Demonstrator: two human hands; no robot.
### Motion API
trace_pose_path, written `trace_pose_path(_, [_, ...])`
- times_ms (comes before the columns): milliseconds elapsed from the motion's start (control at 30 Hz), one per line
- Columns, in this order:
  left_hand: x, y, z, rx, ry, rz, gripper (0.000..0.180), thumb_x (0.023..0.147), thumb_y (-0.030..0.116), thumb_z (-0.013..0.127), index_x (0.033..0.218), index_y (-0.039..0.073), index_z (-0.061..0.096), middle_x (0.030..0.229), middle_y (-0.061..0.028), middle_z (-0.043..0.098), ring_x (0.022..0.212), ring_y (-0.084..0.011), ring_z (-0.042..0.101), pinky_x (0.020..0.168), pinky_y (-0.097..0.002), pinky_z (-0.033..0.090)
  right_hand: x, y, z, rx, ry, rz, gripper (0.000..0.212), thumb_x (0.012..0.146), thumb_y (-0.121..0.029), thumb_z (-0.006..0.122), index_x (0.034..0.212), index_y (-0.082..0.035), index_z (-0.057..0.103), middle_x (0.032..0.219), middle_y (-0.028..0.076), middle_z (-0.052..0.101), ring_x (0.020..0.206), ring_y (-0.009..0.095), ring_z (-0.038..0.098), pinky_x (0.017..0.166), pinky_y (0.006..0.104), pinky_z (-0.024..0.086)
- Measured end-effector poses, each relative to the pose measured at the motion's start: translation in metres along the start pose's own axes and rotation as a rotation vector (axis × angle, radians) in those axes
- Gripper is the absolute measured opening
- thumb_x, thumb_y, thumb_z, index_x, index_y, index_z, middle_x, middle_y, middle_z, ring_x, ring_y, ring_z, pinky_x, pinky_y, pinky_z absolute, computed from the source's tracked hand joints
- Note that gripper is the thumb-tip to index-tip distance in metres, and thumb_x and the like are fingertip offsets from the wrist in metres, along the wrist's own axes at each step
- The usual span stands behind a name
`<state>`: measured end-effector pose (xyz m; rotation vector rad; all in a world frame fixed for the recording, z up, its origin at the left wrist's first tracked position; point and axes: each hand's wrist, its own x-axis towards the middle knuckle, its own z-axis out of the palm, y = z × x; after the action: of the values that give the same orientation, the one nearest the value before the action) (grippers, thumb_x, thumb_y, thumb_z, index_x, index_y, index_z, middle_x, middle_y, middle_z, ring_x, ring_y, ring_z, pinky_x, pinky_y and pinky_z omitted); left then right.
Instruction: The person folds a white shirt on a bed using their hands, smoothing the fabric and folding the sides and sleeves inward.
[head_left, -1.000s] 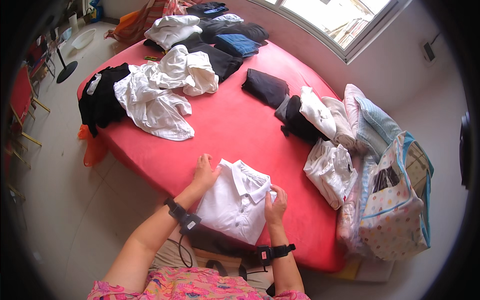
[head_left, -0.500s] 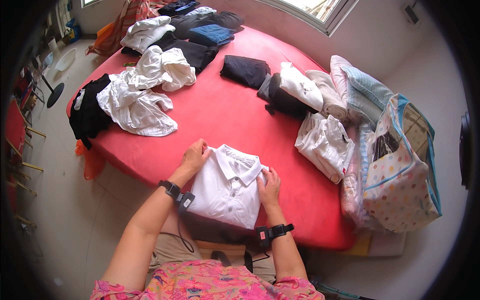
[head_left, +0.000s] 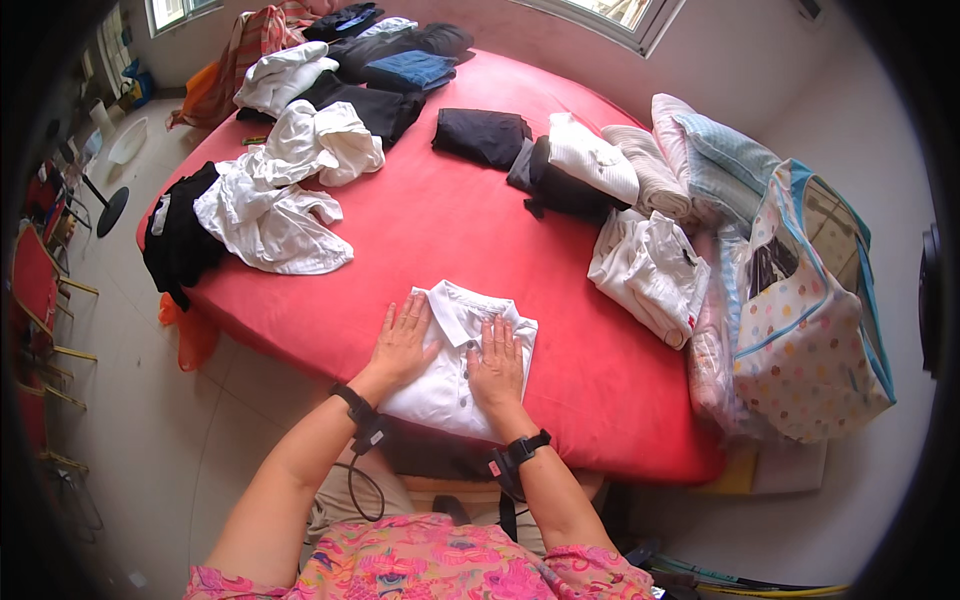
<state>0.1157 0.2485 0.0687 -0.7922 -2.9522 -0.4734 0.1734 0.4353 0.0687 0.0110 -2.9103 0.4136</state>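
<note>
A white collared shirt, folded into a rectangle with collar and button placket facing up, lies at the near edge of the red-covered bed. My left hand rests flat on its left side beside the collar, fingers stretched out. On the right half, my right hand lies flat just below the collar, fingers pointing away from me. Neither hand grips the cloth. Parts of the shirt are hidden under both palms.
Crumpled white clothes and a black garment lie to the left. Folded dark trousers, a folded white shirt and rolled clothes sit on the right, beside a dotted storage bag. More clothes, including jeans, are piled at the far end.
Both hands have left the shirt's upper side edges and moved inward onto its front, now lying flat with fingers extended. The view has shifted slightly.
</note>
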Motion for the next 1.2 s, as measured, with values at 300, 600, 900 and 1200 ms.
trace_pose_path(300, [-0.018, 0.017, -0.03, -0.114, 0.165, 0.011, 0.051, 0.086, 0.03, 0.056, 0.127, 0.003, 0.043, 0.137, -0.0175, 0.036, 0.133, -0.0308, 0.027, 0.109, -0.048, 0.018, -0.026, 0.041, -0.04, 0.244, 0.173, -0.06, 0.051, 0.087, -0.023, 0.053, 0.133, -0.005, 0.04, 0.139, 0.016, 0.038, 0.13, 0.03, 0.034, 0.108, 0.0442, 0.023])
trace_pose_path(600, [-0.023, 0.067, -0.01, -0.491, 0.017, -0.199, 0.028, 0.08, 0.029, 0.066, 0.084, 0.003, 0.059, 0.08, -0.0147, 0.06, 0.077, -0.0316, 0.059, 0.069, -0.0387, 0.047, -0.101, 0.032, -0.043, 0.163, 0.298, -0.026, 0.046, 0.086, -0.023, 0.054, 0.127, -0.005, 0.048, 0.131, 0.015, 0.048, 0.124, 0.03, 0.041, 0.105, 0.0443, 0.028])
trace_pose_path(900, [-0.018, 0.072, -0.004, -0.526, -0.03, -0.314, 0.027, 0.08, 0.031, 0.063, 0.083, 0.004, 0.061, 0.082, -0.014, 0.065, 0.08, -0.0316, 0.062, 0.07, -0.0417, 0.047, -0.129, 0.009, -0.027, 0.07, 0.066, 0.008, 0.058, 0.086, -0.027, 0.054, 0.136, -0.005, 0.036, 0.143, 0.014, 0.034, 0.132, 0.028, 0.033, 0.109, 0.046, 0.021])
trace_pose_path(1200, [-0.024, 0.064, -0.007, -0.243, 0.181, -0.037, 0.013, 0.083, 0.016, 0.057, 0.088, 0.005, 0.052, 0.088, -0.0134, 0.06, 0.086, -0.0342, 0.059, 0.07, -0.0442, 0.045, -0.088, 0.007, -0.033, 0.112, 0.144, -0.046, 0.048, 0.087, -0.028, 0.054, 0.128, -0.005, 0.047, 0.137, 0.014, 0.042, 0.13, 0.026, 0.035, 0.108, 0.0455, 0.023])
